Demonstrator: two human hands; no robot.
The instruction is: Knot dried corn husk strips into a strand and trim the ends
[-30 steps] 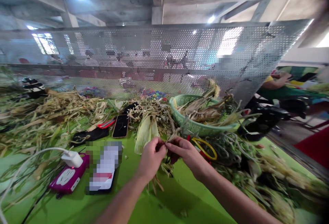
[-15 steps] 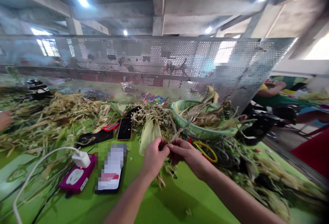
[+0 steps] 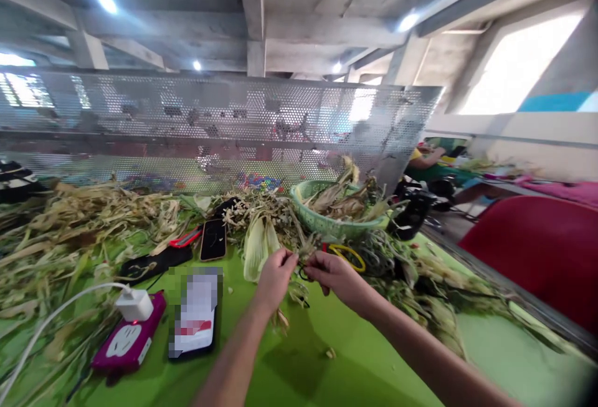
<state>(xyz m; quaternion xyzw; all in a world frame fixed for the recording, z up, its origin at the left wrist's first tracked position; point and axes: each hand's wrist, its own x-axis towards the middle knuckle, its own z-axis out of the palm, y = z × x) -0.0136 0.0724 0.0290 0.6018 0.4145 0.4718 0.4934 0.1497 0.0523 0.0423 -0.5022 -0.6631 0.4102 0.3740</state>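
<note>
Low over the green table, my left hand [image 3: 276,279] is closed in a pinch, thumb against the curled fingers. My right hand [image 3: 331,275] pinches too, just to its right, with fingertips almost meeting the left ones. Between them shows a thin dark strand [image 3: 303,275] bent in a small loop; it looks like twisted dried husk, though fingers cover most of it. A pale corn husk [image 3: 259,248] lies just beyond my left hand. Greyish dry husk [image 3: 308,247] shows above the fingertips; I cannot tell whether it is held.
A green basket [image 3: 337,227] of dried husks stands behind, near a yellow cord [image 3: 351,258]. Left are a pixelated phone [image 3: 199,320], a dark phone [image 3: 213,240], a red cutter [image 3: 185,238] and a purple power strip [image 3: 128,341]. Husk heaps [image 3: 107,220] cover the left. A perforated metal screen [image 3: 210,126] rises behind.
The view has turned right, so things shift left in the picture. My fingertips have drawn slightly apart, and the dark loop now shows between them.
</note>
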